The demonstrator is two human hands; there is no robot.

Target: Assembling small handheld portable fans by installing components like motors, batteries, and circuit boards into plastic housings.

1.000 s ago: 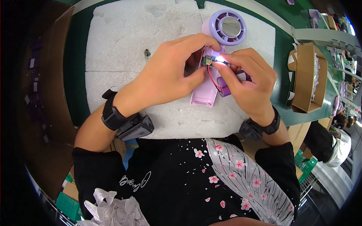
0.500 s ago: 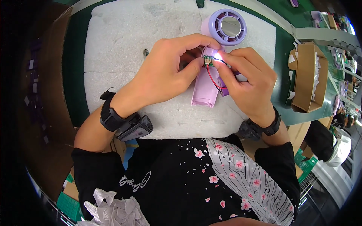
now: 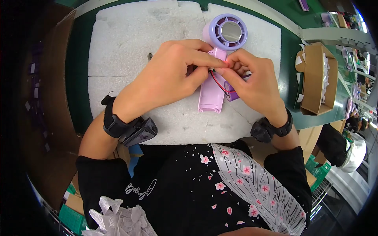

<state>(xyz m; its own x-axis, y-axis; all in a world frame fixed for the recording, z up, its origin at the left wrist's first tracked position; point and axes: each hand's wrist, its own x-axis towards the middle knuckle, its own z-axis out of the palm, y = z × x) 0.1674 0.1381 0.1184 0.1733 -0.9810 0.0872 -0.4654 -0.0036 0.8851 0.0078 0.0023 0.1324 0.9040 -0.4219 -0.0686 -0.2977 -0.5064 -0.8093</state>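
A handheld fan lies with its round lilac head away from me and its opened pink handle shell toward me. My left hand grips the fan at the top of the handle, its index finger stretched across. My right hand is closed, thumb and index finger pinching at the small circuit board, which the fingers almost wholly hide. A red glow shows through the fingertips where they meet. Red and black wires run from there to a purple cylindrical battery beside the handle, partly under my right hand.
White foam sheets cover the green bench. A small dark bit lies on the foam left of my hands. An open cardboard box stands at the right, and a brown board-like wall rises at the left.
The fan has shifted slightly left. My left index finger has moved over the board, covering it. The bright white light seen before is now a red glow behind the fingertips.
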